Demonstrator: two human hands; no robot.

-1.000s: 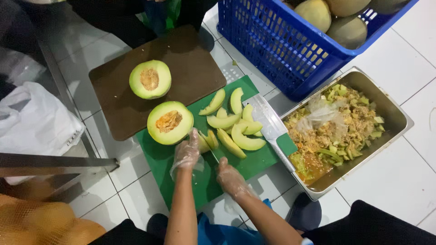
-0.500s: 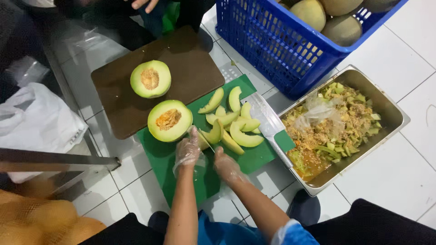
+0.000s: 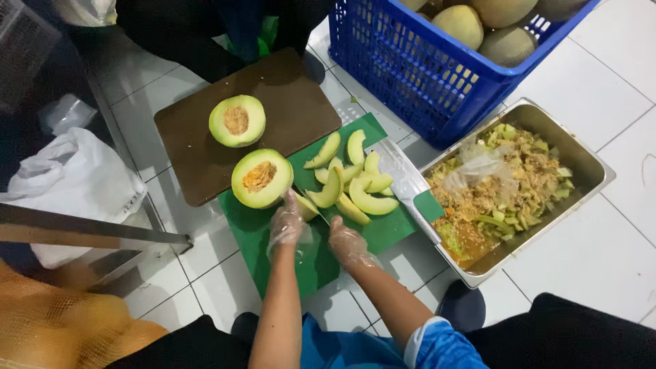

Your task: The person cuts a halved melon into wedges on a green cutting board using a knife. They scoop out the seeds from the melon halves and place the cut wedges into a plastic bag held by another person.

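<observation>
Melon wedge (image 3: 305,205) on green board (image 3: 383,232), beside melon half (image 3: 261,178). L hand (image 3: 287,224) pinches wedge; R hand (image 3: 346,240) just beside, grip can't tell. Slices (image 3: 355,179) behind.

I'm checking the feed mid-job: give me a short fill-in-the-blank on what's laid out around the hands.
1. The peeled melon slices lie on the ____ cutting board.
2. The whole melons sit in a ____ plastic crate.
3. One melon half rests on the ____ board.
4. The seeds and peel scraps fill a ____ tray.

Missing words: green; blue; brown; metal
</observation>
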